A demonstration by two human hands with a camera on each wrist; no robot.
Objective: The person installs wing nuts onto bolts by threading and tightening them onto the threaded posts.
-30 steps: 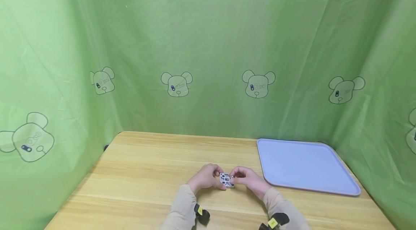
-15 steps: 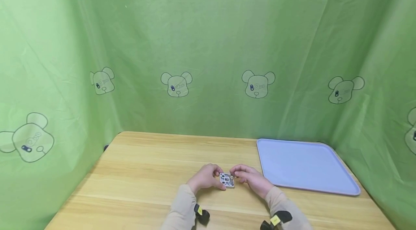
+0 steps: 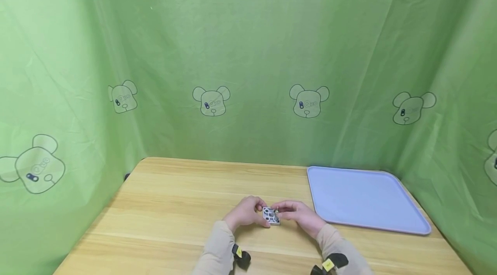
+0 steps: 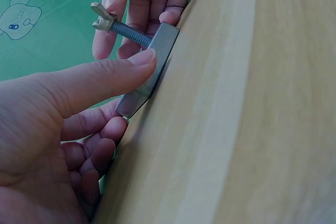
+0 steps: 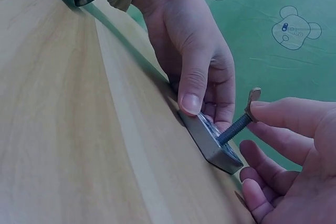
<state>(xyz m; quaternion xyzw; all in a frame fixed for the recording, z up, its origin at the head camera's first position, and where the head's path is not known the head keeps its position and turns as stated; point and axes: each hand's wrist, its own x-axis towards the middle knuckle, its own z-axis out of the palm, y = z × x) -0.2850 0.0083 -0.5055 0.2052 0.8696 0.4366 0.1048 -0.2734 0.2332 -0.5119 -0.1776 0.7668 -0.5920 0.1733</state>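
My left hand (image 3: 245, 212) grips a small square metal block (image 5: 200, 134) by its edges, thumb on one side and fingers on the other, low at the tabletop. Holes and recesses show on the block's top face in the head view. A threaded bolt (image 5: 236, 129) stands out of that face near one corner. At the bolt's free end sits a brass-coloured wing nut (image 4: 103, 20), with bare thread between it and the block. My right hand (image 3: 302, 215) has its thumb and forefinger at the wing nut, pinching it; its other fingers are loosely curled beside the block.
A pale blue tray (image 3: 365, 197) lies on the wooden table (image 3: 174, 197) at the right, just beyond my right hand. Green printed curtain (image 3: 248, 50) encloses the back and sides. Dark wrist-worn devices (image 3: 243, 260) sit on both forearms.
My right fingers drew back slightly to the right from the wing nut half a second ago and are now back on it. The left hand and the block stay in place.
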